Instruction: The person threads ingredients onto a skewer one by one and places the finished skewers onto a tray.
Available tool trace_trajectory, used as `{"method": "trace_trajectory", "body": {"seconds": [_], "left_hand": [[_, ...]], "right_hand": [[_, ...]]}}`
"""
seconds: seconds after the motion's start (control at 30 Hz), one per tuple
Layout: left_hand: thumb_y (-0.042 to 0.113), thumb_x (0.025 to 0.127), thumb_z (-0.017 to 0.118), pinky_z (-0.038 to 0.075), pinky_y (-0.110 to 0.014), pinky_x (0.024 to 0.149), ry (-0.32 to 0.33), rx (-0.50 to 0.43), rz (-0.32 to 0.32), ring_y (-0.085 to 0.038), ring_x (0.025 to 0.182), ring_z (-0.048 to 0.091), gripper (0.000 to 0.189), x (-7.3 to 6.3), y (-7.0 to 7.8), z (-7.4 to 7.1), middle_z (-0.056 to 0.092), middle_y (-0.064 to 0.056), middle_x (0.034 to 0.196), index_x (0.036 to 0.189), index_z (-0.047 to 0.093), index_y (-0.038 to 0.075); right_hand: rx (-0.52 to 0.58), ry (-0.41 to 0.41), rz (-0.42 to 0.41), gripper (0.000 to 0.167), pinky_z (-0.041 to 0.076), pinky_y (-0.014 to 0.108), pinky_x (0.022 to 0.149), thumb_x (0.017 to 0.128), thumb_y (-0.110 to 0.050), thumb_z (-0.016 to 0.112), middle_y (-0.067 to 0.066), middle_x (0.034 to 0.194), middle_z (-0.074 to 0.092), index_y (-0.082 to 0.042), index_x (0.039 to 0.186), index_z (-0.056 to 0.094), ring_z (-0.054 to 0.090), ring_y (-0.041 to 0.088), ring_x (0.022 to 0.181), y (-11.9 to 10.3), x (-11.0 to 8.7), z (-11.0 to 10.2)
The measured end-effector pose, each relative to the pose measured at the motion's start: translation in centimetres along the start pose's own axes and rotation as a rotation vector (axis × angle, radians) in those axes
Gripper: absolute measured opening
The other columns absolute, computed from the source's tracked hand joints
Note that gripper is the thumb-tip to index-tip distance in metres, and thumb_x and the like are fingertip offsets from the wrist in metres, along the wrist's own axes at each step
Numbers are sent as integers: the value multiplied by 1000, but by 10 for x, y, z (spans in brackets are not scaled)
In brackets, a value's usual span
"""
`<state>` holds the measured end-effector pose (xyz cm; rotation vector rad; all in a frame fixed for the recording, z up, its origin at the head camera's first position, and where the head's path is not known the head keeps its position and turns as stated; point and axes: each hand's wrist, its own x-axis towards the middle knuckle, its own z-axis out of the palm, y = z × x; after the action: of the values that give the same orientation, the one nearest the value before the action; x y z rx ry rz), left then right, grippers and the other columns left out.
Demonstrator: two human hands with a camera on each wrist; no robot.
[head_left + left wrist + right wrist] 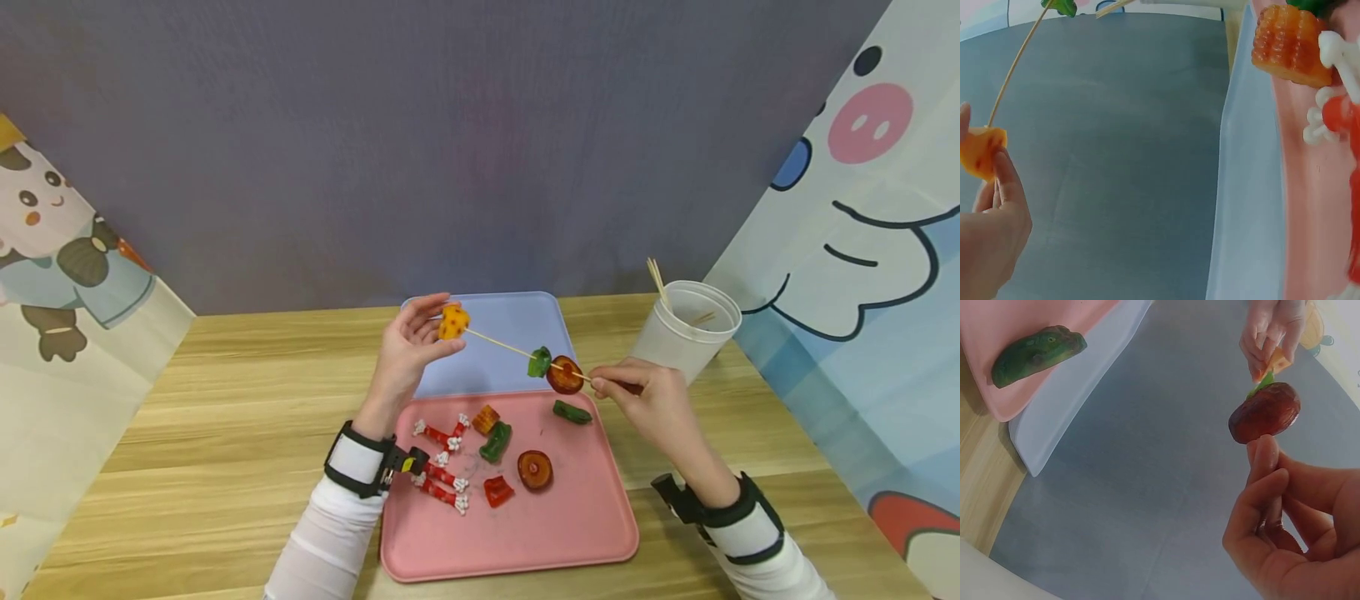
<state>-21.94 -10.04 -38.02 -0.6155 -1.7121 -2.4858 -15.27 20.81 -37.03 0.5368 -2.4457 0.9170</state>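
My left hand [407,348] pinches a yellow-orange toy piece with brown spots [453,322] between thumb and fingers. The bamboo skewer [498,341] has its far tip at that piece; how deep it goes in is hidden. A green pepper piece [539,362] and a brown mushroom cap [565,375] are threaded side by side near the other end. Just behind the mushroom, my right hand [647,398] grips the skewer with thumb and fingertips. In the right wrist view the mushroom [1265,412] partly covers the green piece. Both hands are raised above the trays.
A pink tray [555,546] holds toy corn [486,419], green pepper pieces [495,442], a red piece [498,491], another mushroom [535,471] and several red-and-white bone-shaped pieces [441,494]. Behind it lies a blue tray [487,375]. A white bucket [686,333] with skewers stands at right.
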Motion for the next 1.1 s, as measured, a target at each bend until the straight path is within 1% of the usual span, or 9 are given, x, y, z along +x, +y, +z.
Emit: {"method": "trace_trajectory", "body": {"seconds": [0.17,0.27,0.4,0.47,0.53,0.63,0.7,0.87,1.1], "left_hand": [[-20,78,60,49,-22,93,-5,-131,-23,-18,106,57,44,1,-4,3,58,-9,118,118,53,-4],[-22,79,57,49,-22,92,1,-157,-33,-18,105,57,43,1,-7,4,58,-8,117,117,53,-4],[-22,79,57,50,-22,91,7,-187,-28,-17,105,57,48,1,-7,5,58,-8,117,124,46,-9],[-22,79,56,51,-21,89,7,-207,-23,-16,104,57,48,1,-8,6,58,-7,117,124,46,-9],[-23,79,56,51,-21,88,1,-225,-22,-16,104,57,47,0,-8,6,58,-7,118,121,50,-4],[-24,79,56,51,-20,86,-12,-234,-20,-16,103,57,46,-1,-8,7,58,-7,118,116,54,3],[-23,79,57,51,-20,87,-21,-239,-18,-16,103,56,45,-1,-8,7,57,-8,119,115,55,5],[-19,78,63,50,-20,87,-32,-241,-16,-17,103,55,44,-2,-10,9,57,-9,120,114,55,4],[-13,75,70,50,-21,88,-84,-220,-44,-18,105,56,43,-3,-14,16,60,-8,121,112,57,5]], "right_hand": [[-4,3,-5,14,45,11,53,73,4,76,1,73,69,-5,84,76,59,1,63,0,-1,1],[-6,3,-4,14,45,11,53,73,3,77,1,74,70,-5,84,77,58,1,63,0,-1,2],[2,4,-9,14,45,11,53,73,3,77,1,74,70,-5,84,77,59,2,63,1,-1,3],[8,3,-11,14,45,11,53,73,4,77,1,74,70,-5,84,77,59,2,63,1,-1,3],[14,0,-11,14,45,11,53,73,3,77,1,74,70,-5,84,77,59,2,63,1,-1,4],[23,-4,-8,14,46,11,54,73,3,76,1,75,71,-5,84,77,60,2,64,0,-1,4],[28,-5,-6,13,46,12,53,74,3,76,2,75,71,-5,84,77,60,2,64,0,-1,4],[33,0,-1,14,46,12,53,74,4,76,2,75,71,-5,85,77,59,2,63,-1,-1,5],[62,-19,2,13,45,13,51,75,2,76,4,76,70,-5,86,77,57,2,62,-3,-1,7]]}}
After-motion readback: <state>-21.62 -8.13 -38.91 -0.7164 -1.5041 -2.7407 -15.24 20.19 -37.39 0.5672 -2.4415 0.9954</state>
